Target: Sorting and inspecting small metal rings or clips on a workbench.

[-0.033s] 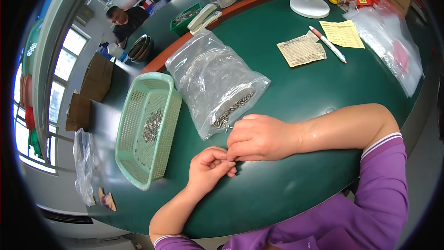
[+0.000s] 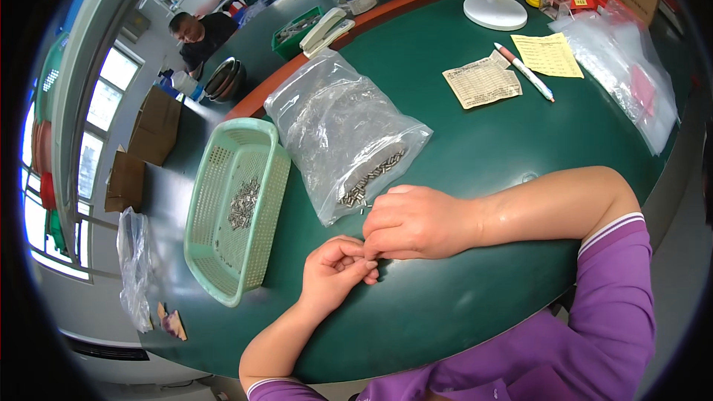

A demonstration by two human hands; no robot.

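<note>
Both hands meet over the green table (image 2: 445, 319), fingertips touching. My left hand (image 2: 327, 273) is closed in a pinch, its thumb laid against the curled fingers. From the right, my right hand (image 2: 422, 221) reaches across with bent fingers closed at the left fingertips. Whatever lies between them is hidden. Just beyond the hands is a clear plastic bag (image 2: 316, 122), with small cylindrical metal pieces (image 2: 377, 175) gathered at its near end. A few loose pieces lie near the right knuckles. On the left, a pale green perforated basket (image 2: 272, 212) contains many small metal pieces (image 2: 243, 204).
A white fan (image 2: 496, 11) stands at the back. Paper slips (image 2: 483, 83) and a pen (image 2: 524, 73) lie right of centre, with clear bags (image 2: 620, 67) farther right. A raised red-brown edge (image 2: 416, 1) borders the table. Another person (image 2: 206, 37) sits beyond, at the far left.
</note>
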